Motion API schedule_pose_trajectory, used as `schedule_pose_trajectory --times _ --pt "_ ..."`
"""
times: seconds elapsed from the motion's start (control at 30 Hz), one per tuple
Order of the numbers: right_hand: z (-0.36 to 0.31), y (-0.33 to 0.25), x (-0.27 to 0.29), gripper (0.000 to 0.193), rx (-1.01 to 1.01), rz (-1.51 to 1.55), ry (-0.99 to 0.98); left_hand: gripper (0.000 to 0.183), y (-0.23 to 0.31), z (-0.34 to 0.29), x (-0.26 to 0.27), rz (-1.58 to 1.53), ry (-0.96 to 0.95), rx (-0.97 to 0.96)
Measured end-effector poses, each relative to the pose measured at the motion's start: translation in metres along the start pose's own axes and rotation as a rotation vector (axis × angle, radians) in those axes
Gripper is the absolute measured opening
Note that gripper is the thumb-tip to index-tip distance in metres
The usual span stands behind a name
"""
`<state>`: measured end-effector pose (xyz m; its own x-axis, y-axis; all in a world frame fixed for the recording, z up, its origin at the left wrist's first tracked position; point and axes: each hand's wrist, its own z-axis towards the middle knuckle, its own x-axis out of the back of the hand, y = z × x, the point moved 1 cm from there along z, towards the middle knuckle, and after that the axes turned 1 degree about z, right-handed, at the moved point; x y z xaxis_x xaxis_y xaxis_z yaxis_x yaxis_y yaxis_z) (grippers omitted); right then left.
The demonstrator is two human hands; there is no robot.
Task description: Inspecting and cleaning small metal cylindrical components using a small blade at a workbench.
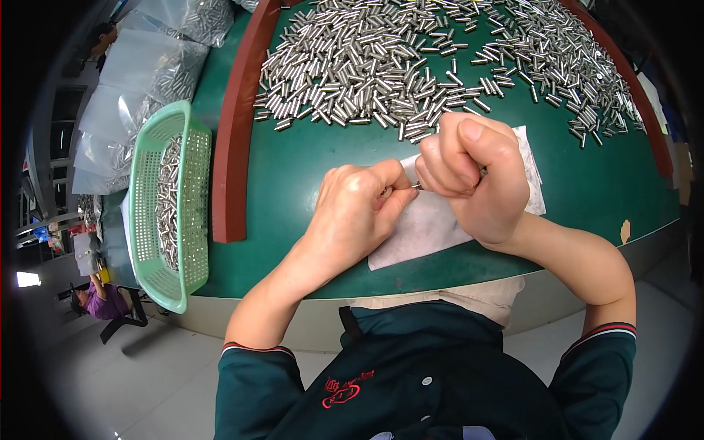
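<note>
My left hand (356,202) is closed in a pinch, thumb and forefinger meeting at a small shiny metal piece (417,186). Only a short bit of that piece shows, between my two hands. Curled into a fist just beside it, my right hand (480,180) has a small dark end showing by its fingers; what it grips is mostly hidden. Under both hands lies a white, smudged sheet (425,233) on the green tabletop (301,165). Beyond them spreads a large pile of short silvery metal pins (359,62), with a second pile (565,62) to its right.
Red-brown rails (236,147) border the work area at left and right. Outside the left rail stands a green perforated basket (194,227) with metal pins inside. Clear plastic bags (139,70) of similar parts lie farther left. A person in purple (106,302) sits in the background.
</note>
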<state>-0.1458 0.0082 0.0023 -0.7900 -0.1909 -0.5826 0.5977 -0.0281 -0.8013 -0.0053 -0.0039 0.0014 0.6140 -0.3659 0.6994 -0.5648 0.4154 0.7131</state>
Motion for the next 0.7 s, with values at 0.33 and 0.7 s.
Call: schedule_pose_trajectory --times 0.33,0.7 --pt "-0.001 0.003 -0.003 0.036 0.047 -0.012 0.014 0.010 -0.002 -0.001 -0.002 0.006 0.023 -0.047" --pt "0.001 -0.001 0.007 0.035 -0.062 0.138 -0.041 0.013 -0.022 0.003 0.019 -1.316 -0.273 0.310"
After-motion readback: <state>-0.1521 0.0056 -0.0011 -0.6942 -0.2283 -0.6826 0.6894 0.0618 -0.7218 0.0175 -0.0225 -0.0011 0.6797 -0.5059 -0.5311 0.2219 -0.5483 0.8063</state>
